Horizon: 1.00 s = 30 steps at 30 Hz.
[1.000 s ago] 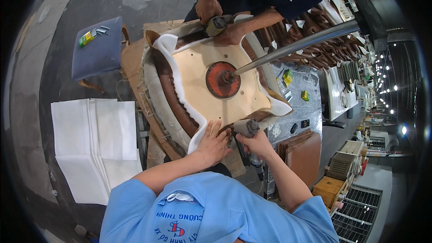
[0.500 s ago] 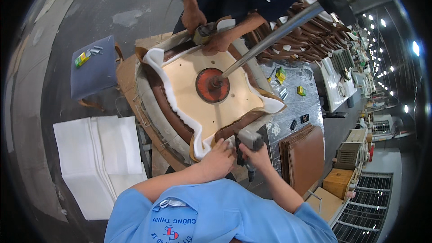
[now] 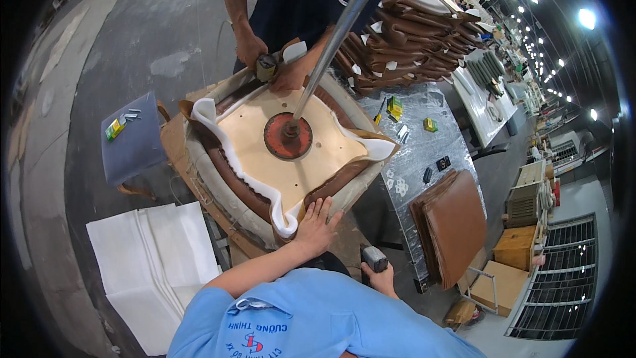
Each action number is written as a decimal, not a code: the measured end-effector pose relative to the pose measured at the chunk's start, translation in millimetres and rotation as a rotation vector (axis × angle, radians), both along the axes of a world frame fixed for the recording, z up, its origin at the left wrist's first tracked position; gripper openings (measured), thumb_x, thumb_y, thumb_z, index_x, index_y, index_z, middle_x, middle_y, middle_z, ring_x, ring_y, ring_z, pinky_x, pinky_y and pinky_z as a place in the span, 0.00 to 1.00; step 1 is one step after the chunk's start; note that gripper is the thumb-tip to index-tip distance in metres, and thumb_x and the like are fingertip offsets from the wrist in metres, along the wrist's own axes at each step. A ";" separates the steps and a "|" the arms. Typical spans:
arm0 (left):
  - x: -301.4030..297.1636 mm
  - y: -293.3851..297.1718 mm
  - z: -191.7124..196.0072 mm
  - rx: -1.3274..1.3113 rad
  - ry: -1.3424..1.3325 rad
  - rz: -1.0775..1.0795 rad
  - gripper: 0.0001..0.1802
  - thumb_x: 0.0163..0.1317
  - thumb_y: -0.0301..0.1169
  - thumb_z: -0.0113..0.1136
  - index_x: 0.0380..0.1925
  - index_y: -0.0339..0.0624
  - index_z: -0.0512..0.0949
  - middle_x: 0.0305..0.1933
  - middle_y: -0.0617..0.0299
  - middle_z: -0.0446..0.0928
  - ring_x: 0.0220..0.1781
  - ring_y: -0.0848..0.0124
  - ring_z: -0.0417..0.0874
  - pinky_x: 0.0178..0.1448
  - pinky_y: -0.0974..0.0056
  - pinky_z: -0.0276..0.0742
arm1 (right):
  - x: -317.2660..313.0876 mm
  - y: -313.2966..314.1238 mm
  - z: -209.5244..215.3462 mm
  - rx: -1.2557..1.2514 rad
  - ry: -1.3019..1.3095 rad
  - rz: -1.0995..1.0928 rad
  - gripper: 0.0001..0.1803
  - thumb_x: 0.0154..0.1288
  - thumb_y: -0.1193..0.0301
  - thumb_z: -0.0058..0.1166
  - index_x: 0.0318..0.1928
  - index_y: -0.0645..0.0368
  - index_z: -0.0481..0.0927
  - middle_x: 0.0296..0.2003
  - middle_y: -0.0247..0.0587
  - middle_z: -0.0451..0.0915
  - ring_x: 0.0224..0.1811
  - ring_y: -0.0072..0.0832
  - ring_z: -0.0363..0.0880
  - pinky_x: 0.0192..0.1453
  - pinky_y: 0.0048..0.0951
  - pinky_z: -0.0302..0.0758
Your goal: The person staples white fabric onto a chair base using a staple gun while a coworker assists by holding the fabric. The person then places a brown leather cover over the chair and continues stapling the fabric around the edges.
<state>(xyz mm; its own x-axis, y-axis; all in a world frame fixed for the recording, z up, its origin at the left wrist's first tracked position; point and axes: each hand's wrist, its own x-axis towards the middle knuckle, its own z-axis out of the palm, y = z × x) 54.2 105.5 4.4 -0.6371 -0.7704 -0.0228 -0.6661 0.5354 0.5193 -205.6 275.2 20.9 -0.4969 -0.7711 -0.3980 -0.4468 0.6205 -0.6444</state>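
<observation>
My left hand (image 3: pixel 318 229) lies open, fingers spread, on the near edge of the brown leather cover (image 3: pixel 329 193), beside a corner where white foam padding (image 3: pixel 286 225) sticks up. To its right, apart from the seat, my right hand (image 3: pixel 381 280) is closed round a grey staple gun (image 3: pixel 375 258). The cover and padding fold up around a pale wooden seat board (image 3: pixel 248 122). A round red press plate (image 3: pixel 278 139) on a metal rod (image 3: pixel 331 46) bears on the board's middle.
Across the seat, a co-worker's hand (image 3: pixel 250 46) holds another staple gun (image 3: pixel 266 67). Brown leather sheets (image 3: pixel 457 225) and small boxes (image 3: pixel 430 124) lie on the right table (image 3: pixel 424 159). White padding sheets (image 3: pixel 126 245) are stacked left, near a blue-grey stool (image 3: pixel 132 149).
My right hand has drawn the staple gun back from the seat's near edge, toward my body. My left hand now lies flatter, fingers spread on the leather. The whole view has shifted.
</observation>
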 end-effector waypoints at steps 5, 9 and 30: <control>-6.6 0.9 -4.0 -0.054 0.067 0.128 0.43 0.74 0.42 0.69 0.86 0.49 0.64 0.90 0.30 0.53 0.91 0.32 0.56 0.93 0.34 0.51 | -17.2 15.9 -14.4 -0.072 -0.086 -0.056 0.36 0.61 0.64 0.85 0.67 0.63 0.86 0.61 0.49 0.91 0.65 0.38 0.89 0.71 0.39 0.81; -9.4 -1.7 4.5 -0.033 0.059 0.160 0.45 0.73 0.41 0.71 0.86 0.48 0.63 0.89 0.32 0.57 0.90 0.32 0.58 0.92 0.36 0.54 | -43.9 6.9 -18.5 -0.065 -0.138 -0.124 0.33 0.61 0.64 0.85 0.64 0.63 0.87 0.59 0.48 0.92 0.63 0.37 0.90 0.70 0.39 0.82; -137.6 -63.7 18.3 -0.187 -0.260 0.515 0.41 0.65 0.41 0.75 0.77 0.39 0.75 0.84 0.39 0.71 0.83 0.40 0.74 0.86 0.35 0.65 | -369.1 -307.4 -148.7 0.272 -0.216 -0.402 0.16 0.62 0.68 0.81 0.48 0.60 0.92 0.36 0.40 0.90 0.28 0.31 0.84 0.32 0.39 0.80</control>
